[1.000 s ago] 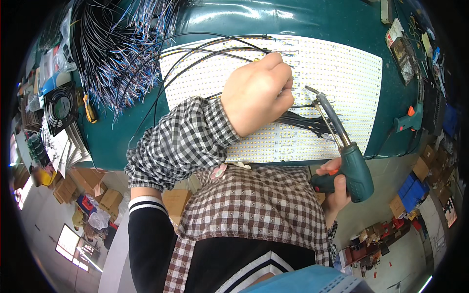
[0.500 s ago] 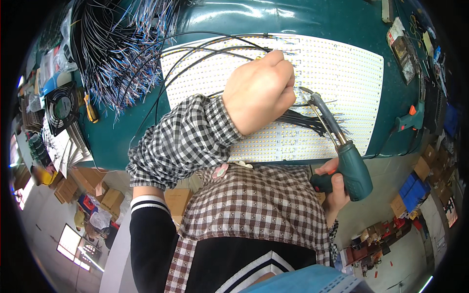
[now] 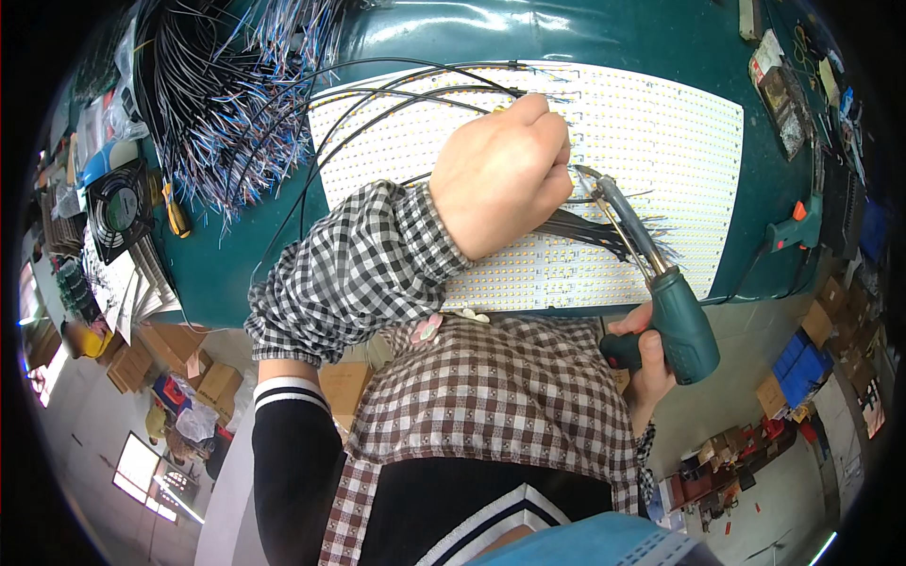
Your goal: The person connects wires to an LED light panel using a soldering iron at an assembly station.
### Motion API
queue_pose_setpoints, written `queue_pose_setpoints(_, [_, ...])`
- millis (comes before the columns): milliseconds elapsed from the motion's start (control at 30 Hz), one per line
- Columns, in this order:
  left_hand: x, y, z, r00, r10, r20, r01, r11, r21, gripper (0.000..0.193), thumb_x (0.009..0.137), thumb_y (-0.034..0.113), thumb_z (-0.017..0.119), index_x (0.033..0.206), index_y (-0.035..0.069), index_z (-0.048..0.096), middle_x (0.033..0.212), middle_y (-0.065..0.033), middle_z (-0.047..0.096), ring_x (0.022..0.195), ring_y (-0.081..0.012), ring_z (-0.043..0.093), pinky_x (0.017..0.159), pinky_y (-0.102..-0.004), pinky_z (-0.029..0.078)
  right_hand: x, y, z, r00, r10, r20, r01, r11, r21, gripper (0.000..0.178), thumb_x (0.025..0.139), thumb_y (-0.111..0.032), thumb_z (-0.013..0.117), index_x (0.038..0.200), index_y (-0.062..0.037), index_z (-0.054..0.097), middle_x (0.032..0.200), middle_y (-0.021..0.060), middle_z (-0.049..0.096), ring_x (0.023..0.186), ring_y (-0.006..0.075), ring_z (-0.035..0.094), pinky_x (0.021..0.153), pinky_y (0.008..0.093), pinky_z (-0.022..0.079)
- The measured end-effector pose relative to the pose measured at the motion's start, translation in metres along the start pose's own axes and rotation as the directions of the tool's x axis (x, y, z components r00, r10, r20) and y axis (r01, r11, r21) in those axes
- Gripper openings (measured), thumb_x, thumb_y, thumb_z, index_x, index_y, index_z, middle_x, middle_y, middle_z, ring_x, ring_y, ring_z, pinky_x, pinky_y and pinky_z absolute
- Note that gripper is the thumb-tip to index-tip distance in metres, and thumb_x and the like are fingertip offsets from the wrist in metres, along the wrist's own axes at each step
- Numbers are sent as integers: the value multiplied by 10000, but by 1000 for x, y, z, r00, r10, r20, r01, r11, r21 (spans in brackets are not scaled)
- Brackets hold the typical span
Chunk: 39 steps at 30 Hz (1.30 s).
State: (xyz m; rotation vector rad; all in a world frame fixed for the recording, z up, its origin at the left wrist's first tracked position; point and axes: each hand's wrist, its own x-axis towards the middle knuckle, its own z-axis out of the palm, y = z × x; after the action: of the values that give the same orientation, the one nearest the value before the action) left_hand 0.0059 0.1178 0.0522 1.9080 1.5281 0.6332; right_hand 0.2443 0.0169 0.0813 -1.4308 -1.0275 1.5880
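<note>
Over a white dotted board (image 3: pixel 661 141), the left hand (image 3: pixel 500 174) bunched its fingers, catch hidden; the right hand (image 3: pixel 649 373) clamped a green plastic soldering gun (image 3: pixel 686 321) by its likely cooler handle (image 3: pixel 620 351).

A green soldering gun (image 3: pixel 687 325) slants over a white LED-dotted panel (image 3: pixel 675 118) bearing black cables (image 3: pixel 578 227).

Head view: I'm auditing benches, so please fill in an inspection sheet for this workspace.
Surface: glossy green bench.
Job's things: white LED board on bench; green soldering gun, tip over board.
Clutter: black fan and yellow-handled screwdriver at left; green tool at right.
Hands: left hand over board, fingers curled, grip hidden; right hand grips soldering gun.
Cables: black cables heaped upper left; others lie on board.
Surroundings: cardboard boxes on both sides.
</note>
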Motion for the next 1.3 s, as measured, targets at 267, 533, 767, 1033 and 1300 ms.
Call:
queue_pose_setpoints(267, [0,-1,0,1000,12,-2,-12,1000,-9,86,697,60,611,749,43,546,738,-88,524,657,-269,554,575,-348,452,-3,2,1,999,18,-37,-17,1000,25,275,805,-149,618,975,56,550,793,107,583,725,190,581,696,346,514])
queue_pose_setpoints(533, [1,0,0,1000,2,2,-2,1000,7,91,695,70,614,751,43,547,735,-87,526,656,-271,552,576,-352,452,-1,0,0,998,-1,-58,0,1000,-23,405,797,-302,615,953,65,542,760,116,575,673,186,561,633,323,488])
queue_pose_setpoints(767, [-1,0,-1,1000,0,13,0,1000,14,88,698,69,610,752,41,546,746,-93,527,667,-276,553,582,-354,454,0,0,2,998,-31,-61,30,999,-25,392,801,-304,606,917,65,548,761,121,581,675,187,565,626,316,482])
queue_pose_setpoints(1033, [-45,-11,-87,965,-243,96,254,959,-123,136,777,19,621,907,34,584,830,-34,562,656,-96,507,598,-211,424,8,2,-10,976,-195,-95,192,981,-37,612,874,-352,510,1219,136,377,769,100,489,640,170,515,591,306,510])
queue_pose_setpoints(1300, [-53,17,-81,971,96,-218,15,889,457,199,756,-8,595,950,36,595,908,-120,590,834,-269,580,729,-329,461,12,13,-23,968,-246,-42,248,965,82,589,901,-321,485,1240,141,349,814,101,488,696,168,512,622,307,511])
